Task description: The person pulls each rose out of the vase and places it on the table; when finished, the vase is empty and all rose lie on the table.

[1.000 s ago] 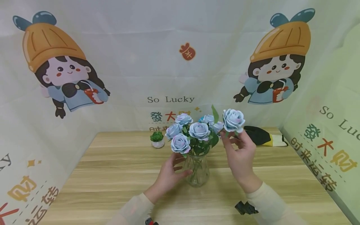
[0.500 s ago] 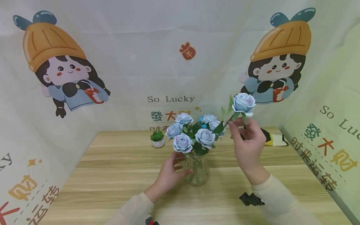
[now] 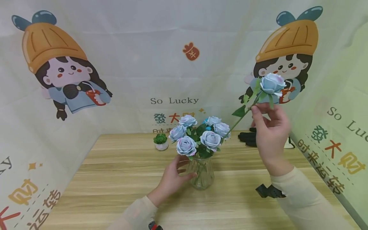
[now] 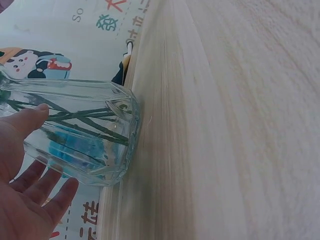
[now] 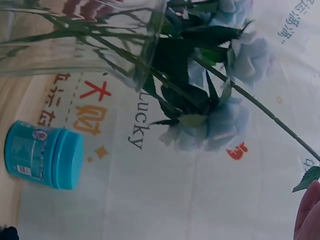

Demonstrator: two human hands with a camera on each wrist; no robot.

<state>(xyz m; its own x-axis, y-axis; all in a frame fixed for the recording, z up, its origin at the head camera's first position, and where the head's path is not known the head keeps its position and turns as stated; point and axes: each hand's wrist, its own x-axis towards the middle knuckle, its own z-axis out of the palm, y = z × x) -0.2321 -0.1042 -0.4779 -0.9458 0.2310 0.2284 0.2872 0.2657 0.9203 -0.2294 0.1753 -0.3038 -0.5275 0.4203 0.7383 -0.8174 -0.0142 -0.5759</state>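
Pinched by its upper stem in my right hand (image 3: 271, 137) is a pale blue artificial rose (image 3: 272, 84), raised at a slant to the right of the glass vase (image 3: 205, 179). Its long green stem (image 5: 272, 117) runs back toward the bouquet; in the head view the lower end is hidden behind the other blooms. Several more blue roses (image 3: 211, 140) with dark green leaves stand in the vase. My left hand (image 3: 172, 180) holds the vase from its left side, thumb in front and fingers round the back. Crossing stems (image 4: 75, 116) show through the glass.
A small potted succulent (image 3: 160, 140) stands behind and left of the vase. Behind the bouquet is a teal jar (image 5: 42, 155) with a lid. A black, yellow and white cloth item (image 3: 247, 139) lies at the back right, partly covered by my right hand. Printed fabric walls enclose the table (image 3: 115, 179).
My right hand has moved up and to the right, drawing the rose away from the other blooms and baring more stem. The left hand and the vase have stayed in place.
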